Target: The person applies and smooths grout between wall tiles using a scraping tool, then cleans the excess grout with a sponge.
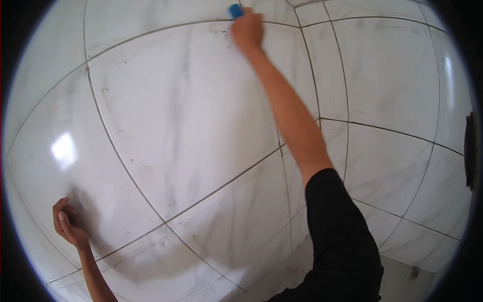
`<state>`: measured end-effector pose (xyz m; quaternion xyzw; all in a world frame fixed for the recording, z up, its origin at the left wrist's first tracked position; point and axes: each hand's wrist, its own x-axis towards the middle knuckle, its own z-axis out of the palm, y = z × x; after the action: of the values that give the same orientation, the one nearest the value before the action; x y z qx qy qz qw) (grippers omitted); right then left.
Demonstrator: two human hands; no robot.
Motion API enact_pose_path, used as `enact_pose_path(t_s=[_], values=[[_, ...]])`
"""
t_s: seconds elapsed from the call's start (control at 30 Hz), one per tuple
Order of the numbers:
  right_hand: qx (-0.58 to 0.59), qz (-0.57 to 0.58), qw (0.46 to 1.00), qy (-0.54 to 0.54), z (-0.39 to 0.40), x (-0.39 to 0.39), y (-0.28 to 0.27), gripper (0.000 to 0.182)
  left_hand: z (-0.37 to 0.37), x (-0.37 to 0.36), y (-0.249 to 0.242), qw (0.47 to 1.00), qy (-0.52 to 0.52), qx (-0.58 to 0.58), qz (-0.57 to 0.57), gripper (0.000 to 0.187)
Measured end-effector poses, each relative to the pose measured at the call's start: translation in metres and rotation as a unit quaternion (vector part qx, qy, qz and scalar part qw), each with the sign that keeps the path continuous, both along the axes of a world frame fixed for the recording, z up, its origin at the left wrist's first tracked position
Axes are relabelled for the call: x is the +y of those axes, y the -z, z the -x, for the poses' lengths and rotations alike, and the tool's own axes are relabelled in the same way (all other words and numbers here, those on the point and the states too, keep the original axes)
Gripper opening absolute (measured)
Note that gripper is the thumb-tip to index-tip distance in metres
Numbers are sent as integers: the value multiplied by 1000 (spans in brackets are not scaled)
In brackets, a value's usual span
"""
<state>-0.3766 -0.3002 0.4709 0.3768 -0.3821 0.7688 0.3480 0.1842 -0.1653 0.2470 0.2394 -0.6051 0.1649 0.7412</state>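
My right hand (247, 31) reaches high up on a white marbled tile wall (216, 100), its fingers wrapped round a small blue object (235, 10). Only part of that object shows, and its kind is not clear. It is at the wall, just above a dark horizontal joint between tiles. Down at the lower left, my left hand (69, 224) hangs close to the tiles with its fingers loosely bent and the thumb apart. Nothing shows in it. Whether it touches the wall cannot be told.
Dark joint lines cross the tiles, with small smudges and grey marks on several of them. An inside corner leads to another tiled wall (392, 75) at the right. A dark object (470, 151) stands at the far right edge. Part of a grey floor (405, 279) shows at the lower right.
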Motion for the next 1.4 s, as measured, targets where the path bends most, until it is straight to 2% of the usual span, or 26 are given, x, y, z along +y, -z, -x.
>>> enact_pose_path(t_s=[0.07, 0.13, 0.2, 0.27, 0.3, 0.33, 0.37, 0.4, 0.43, 0.47, 0.67, 0.77, 0.8, 0.87, 0.9, 0.93, 1.0, 1.03, 1.07, 1.1, 1.13, 1.17, 1.23, 1.27, 1.33, 1.4], values=[[85, 4, 996, -2, -70, 18, 7, 30, 3, 4, -2, 1000, 17, -2, -2, 41], [220, 0, 969, -110, -115, 53, 24, 31, 6, 6, -6, 999, 37, -2, 3, 41], [401, -19, 872, -279, -110, 98, 34, 32, -1, 8, -6, 1000, 19, -4, -14, 41], [390, 142, 894, -171, -70, 78, 16, 33, -8, 4, -4, 999, 40, -5, 0, 40], [303, 172, 932, -96, -39, 62, 4, 35, -15, 6, -3, 998, 56, -15, 4, 40], [195, 171, 963, -73, 0, 41, -6, 38, -17, 8, -3, 999, 50, -13, 3, 40], [59, 58, 995, -47, 30, 42, -6, 43, -13, 10, -2, 998, 59, -21, -9, 40], [16, 69, 996, -50, 75, 16, -14, 52, -9, 12, -2, 997, 69, -31, -22, 40], [8, 44, 995, -91, 98, 19, -14, 59, -7, 15, -3, 996, 68, -49, -19, 40], [-7, 27, 998, -51, 113, 18, -15, 62, -5, 15, -3, 997, 67, -42, -17, 40], [-5, -29, 996, -83, 107, 20, -45, 63, -6, 18, -2, 997, 39, -58, -15, 42], [138, 49, 985, 96, 103, -6, -79, 52, -4, 20, -3, 998, 40, -50, -15, 44], [139, 48, 985, 92, 101, -9, -88, 52, -4, 20, -3, 997, 42, -55, -16, 44], [194, -45, 972, 126, 102, -5, -102, 48, -5, 17, -3, 997, 48, -61, -21, 45], [267, -55, 954, 125, 109, 2, -99, 35, -7, 13, -1, 997, 61, -42, -9, 45], [268, -66, 953, 128, 107, 20, -87, 35, -8, 10, 1, 997, 77, -22, 0, 45], [383, -349, 850, 98, 95, 65, -52, 39, -6, 14, -2, 997, 70, -34, -10, 47], [378, -457, 803, 57, 105, 72, -48, 40, -3, 15, -2, 997, 62, -41, -11, 47], [377, -465, 799, 57, 112, 74, -31, 40, -4, 17, -3, 997, 52, -56, -18, 48], [255, -354, 899, -32, 118, 78, -12, 42, -5, 16, -3, 997, 60, -52, -23, 47], [126, -220, 960, -116, 119, 79, -6, 43, -3, 12, -3, 997, 62, -49, -20, 47], [125, -220, 960, -118, 121, 69, -3, 43, -1, 11, -3, 995, 84, -56, -13, 46], [-107, -179, 969, -131, 111, 36, -2, 43, 0, 17, -4, 991, 102, -81, -10, 43], [-107, -176, 969, -139, 99, 18, 0, 43, -2, 21, -4, 990, 114, -80, -33, 42], [-34, -59, 997, 42, 59, -10, -6, 31, -1, 22, -6, 988, 126, -93, -14, 41], [5, -2, 1000, 17, -19, 14, 0, 29, 5, 29, -9, 987, 124, -96, -21, 40]])
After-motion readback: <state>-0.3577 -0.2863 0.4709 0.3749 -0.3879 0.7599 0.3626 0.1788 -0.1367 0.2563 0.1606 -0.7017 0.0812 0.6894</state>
